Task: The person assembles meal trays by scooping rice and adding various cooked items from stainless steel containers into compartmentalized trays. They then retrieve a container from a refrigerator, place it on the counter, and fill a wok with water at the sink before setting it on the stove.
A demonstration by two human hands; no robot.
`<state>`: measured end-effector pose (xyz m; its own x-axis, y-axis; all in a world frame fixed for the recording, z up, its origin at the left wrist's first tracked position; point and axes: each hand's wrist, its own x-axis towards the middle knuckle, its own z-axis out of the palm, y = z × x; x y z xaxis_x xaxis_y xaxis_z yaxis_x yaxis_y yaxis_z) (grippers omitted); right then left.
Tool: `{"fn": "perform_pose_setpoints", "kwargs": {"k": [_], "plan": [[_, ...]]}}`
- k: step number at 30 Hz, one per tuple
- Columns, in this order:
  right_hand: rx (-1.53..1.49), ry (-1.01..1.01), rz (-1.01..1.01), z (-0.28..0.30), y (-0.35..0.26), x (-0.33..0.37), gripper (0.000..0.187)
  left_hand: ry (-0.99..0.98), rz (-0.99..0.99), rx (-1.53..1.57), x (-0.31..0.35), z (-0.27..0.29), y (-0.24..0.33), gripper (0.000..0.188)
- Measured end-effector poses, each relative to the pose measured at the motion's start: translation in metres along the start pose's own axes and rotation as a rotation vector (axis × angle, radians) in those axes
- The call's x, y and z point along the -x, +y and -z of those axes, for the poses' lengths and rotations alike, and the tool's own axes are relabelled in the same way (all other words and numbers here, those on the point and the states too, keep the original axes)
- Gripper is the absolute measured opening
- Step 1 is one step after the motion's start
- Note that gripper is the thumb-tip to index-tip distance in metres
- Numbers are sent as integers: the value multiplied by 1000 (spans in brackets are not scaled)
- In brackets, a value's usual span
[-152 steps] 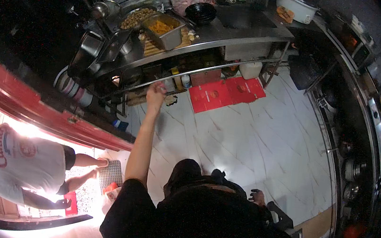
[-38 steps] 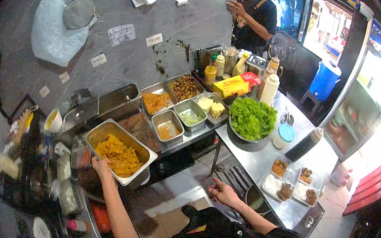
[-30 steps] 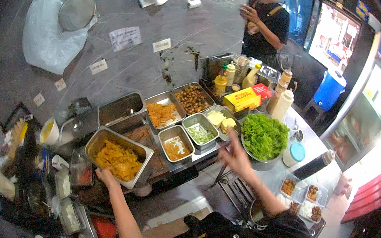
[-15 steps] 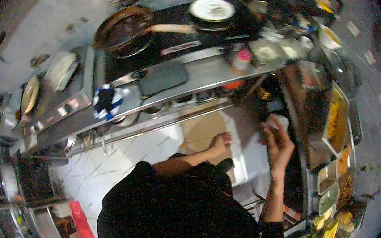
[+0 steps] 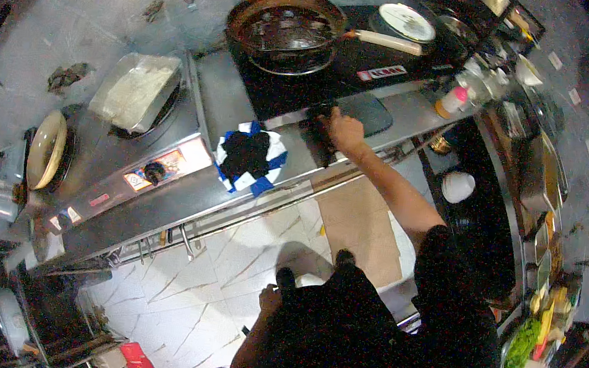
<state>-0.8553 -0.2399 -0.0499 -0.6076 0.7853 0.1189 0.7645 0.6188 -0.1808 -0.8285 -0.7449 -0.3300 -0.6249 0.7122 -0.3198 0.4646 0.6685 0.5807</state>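
My right hand [image 5: 345, 131] reaches to the front edge of the black stove, fingers closed at a small dark knob left of a dark rounded tray [image 5: 369, 116]; the hand hides most of the knob. Behind it a large brown-rimmed wok [image 5: 288, 25] sits on the stove, its pale handle [image 5: 385, 42] pointing right. Low by my body hangs my left hand [image 5: 270, 299], its fingers curled; whatever it may hold is hidden. Left of my right hand, a blue-and-white checked cloth item with a black middle [image 5: 246, 156] rests on the counter edge.
A white-topped pot [image 5: 407, 23] stands beyond the wok handle. On the left are a rectangular metal pan [image 5: 136, 95] and an oval dish [image 5: 47, 150]. A pink-capped bottle [image 5: 454, 101] and a white bowl [image 5: 458, 186] are at right. Cardboard [image 5: 359, 229] lies on the tiled floor.
The view has swung right along the counter. My right hand has moved from near the white bowl to the stove front. My left hand has dropped lower, beside my body.
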Motion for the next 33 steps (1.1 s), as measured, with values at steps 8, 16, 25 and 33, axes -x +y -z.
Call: {"fn": "perform_pose_setpoints", "kwargs": {"k": [8,16,25,33], "plan": [[335,161,351,-10,-3,-15,23,610,23,182,-44,67,49,21],[431,39,678,-2,12,-29,19,907,-283,657,-225,442,123,45],[738,33,622,-2,-21,-21,11,240,-88,998,-297,508,147,57],[921,286,705,-28,-16,-37,14,442,-317,1011,-318,517,132,38]]}}
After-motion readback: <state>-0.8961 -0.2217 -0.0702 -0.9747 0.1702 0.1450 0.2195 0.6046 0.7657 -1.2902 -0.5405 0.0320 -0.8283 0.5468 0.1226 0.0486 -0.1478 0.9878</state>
